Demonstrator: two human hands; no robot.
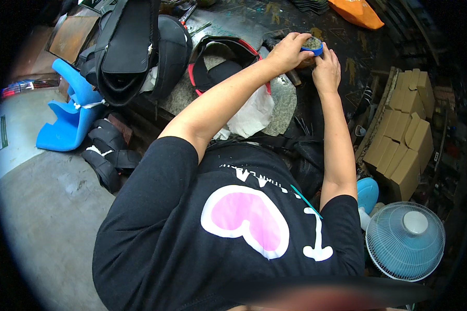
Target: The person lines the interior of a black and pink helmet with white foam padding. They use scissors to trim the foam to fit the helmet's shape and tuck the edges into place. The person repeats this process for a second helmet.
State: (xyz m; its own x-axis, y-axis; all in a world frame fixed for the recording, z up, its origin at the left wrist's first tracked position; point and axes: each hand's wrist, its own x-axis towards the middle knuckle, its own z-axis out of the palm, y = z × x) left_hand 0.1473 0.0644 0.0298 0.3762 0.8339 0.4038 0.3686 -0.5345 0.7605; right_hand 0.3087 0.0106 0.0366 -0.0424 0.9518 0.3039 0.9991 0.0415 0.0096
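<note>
Over the dark worktable, both my hands meet at a small round container with a blue rim (312, 45) and a speckled grey-green top. My left hand (289, 52) grips its left side, thumb and fingers on the blue rim. From the right, my right hand (327, 71) closes on its near side with bent fingers. A brownish part shows under the rim, mostly hidden by the hands. Beneath my left forearm lies a black piece with red edging (197, 78), curved like an open ring. A crumpled white cloth (251, 115) lies by it on a grey round slab (284, 106).
A large black padded bag (132, 46) stands on the left of the table. Blue foam pieces (70, 111) and black strapped pads (109, 147) lie left of me. Cardboard boxes (399, 137) and a caged fan (406, 241) are at right. An orange item (357, 14) lies far right.
</note>
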